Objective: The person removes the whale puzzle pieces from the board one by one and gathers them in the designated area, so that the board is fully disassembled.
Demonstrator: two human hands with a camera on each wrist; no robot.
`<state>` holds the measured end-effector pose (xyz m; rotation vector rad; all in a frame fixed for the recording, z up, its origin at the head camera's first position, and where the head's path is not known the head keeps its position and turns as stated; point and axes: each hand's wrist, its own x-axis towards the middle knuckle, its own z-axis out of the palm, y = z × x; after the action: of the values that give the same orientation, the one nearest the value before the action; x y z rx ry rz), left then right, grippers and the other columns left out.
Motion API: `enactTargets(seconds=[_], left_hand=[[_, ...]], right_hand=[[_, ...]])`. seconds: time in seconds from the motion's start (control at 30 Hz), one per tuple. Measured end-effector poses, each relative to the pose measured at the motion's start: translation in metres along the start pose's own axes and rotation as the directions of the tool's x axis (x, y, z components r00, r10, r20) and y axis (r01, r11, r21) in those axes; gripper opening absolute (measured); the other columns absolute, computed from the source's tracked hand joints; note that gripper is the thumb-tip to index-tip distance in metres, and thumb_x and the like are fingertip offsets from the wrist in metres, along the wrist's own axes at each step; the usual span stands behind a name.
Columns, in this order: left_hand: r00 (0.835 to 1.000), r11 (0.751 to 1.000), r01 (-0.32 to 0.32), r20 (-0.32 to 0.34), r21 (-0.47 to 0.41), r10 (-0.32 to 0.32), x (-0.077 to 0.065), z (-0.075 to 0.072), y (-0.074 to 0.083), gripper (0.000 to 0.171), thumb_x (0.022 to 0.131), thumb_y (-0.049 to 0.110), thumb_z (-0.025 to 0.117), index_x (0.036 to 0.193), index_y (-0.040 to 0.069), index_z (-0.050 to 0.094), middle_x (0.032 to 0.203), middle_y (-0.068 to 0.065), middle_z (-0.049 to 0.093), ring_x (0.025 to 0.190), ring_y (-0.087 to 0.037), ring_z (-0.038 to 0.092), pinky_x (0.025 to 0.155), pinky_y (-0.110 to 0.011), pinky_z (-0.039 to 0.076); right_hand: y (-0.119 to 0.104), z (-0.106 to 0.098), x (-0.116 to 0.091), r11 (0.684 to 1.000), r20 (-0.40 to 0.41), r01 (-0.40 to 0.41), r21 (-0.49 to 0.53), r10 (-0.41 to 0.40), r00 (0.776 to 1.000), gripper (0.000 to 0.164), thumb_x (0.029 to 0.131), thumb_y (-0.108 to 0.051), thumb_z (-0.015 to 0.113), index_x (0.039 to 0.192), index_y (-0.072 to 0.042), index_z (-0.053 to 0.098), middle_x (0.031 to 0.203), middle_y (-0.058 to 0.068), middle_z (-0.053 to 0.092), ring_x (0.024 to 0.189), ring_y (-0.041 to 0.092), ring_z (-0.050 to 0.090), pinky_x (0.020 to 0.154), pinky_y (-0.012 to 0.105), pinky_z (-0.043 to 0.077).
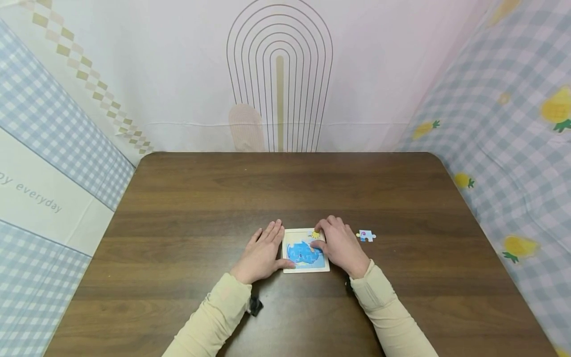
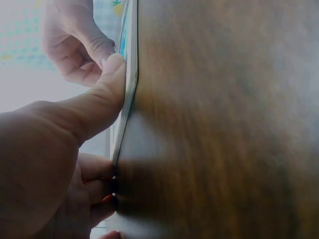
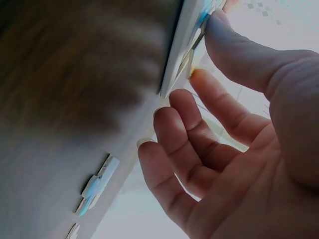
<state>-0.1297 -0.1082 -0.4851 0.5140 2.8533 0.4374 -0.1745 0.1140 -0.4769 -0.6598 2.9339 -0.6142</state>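
Note:
A small jigsaw puzzle in a pale tray [image 1: 306,270] lies on the table, with a blue animal picture [image 1: 303,252] in it. Along the tray's left side rests my left hand [image 1: 263,253], fingers straight and its thumb [image 2: 105,97] pressing on the near left rim. My right hand [image 1: 341,244] is over the right side, pinching a puzzle piece with a yellow sun [image 1: 315,235] between thumb and index finger at the far right corner. In the right wrist view that piece sits slightly tilted against the tray, and the other fingers [image 3: 167,127] hang loosely curled.
A loose light-blue puzzle piece [image 1: 366,235] with a pink swirl lies on the wooden table [image 1: 200,193], to the right of my right hand. Patterned cloths hang behind the table and at both sides [image 1: 504,163].

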Motion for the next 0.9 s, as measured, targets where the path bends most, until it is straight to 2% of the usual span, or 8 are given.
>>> enactTargets(seconds=[0.3,0.47,0.63,0.9], left_hand=[[1.000,1.000,0.000,-0.008,0.007,0.000,0.000,0.003,-0.001,0.098,0.083,0.062,0.063,0.151,0.001,0.030,0.160,-0.012,0.019,0.147,-0.025,0.017,0.116,-0.048,0.017],[1.000,1.000,0.004,-0.006,-0.002,-0.004,-0.001,0.003,0.000,0.098,0.083,0.062,0.063,0.151,0.001,0.030,0.160,-0.012,0.019,0.147,-0.025,0.017,0.116,-0.048,0.017],[1.000,1.000,0.006,-0.005,-0.004,-0.006,0.000,0.004,0.000,0.098,0.083,0.063,0.063,0.152,0.001,0.029,0.160,-0.011,0.018,0.147,-0.024,0.016,0.116,-0.047,0.016],[1.000,1.000,-0.005,-0.017,-0.021,0.004,-0.001,0.003,0.000,0.098,0.083,0.061,0.065,0.151,0.000,0.030,0.160,-0.012,0.018,0.147,-0.025,0.016,0.116,-0.048,0.016]], right_hand=[[-0.002,0.000,0.000,0.994,-0.021,-0.006,0.113,0.009,1.000,0.031,0.078,-0.022,0.083,0.097,-0.010,0.062,0.070,-0.005,0.050,0.059,0.013,0.045,0.055,0.028,0.039],[0.003,-0.005,-0.004,0.979,-0.063,-0.014,0.205,0.028,0.998,0.025,0.079,-0.017,0.082,0.094,-0.012,0.062,0.070,-0.005,0.053,0.060,0.012,0.048,0.058,0.028,0.043],[0.018,-0.022,-0.009,0.964,-0.111,-0.046,0.261,0.077,0.991,0.017,0.083,-0.014,0.078,0.093,-0.013,0.065,0.073,-0.005,0.058,0.063,0.013,0.052,0.058,0.031,0.045],[0.061,-0.049,-0.022,0.959,-0.221,-0.132,0.251,0.190,0.957,0.013,0.086,-0.016,0.075,0.098,-0.013,0.072,0.075,-0.002,0.064,0.062,0.016,0.054,0.054,0.030,0.044]])
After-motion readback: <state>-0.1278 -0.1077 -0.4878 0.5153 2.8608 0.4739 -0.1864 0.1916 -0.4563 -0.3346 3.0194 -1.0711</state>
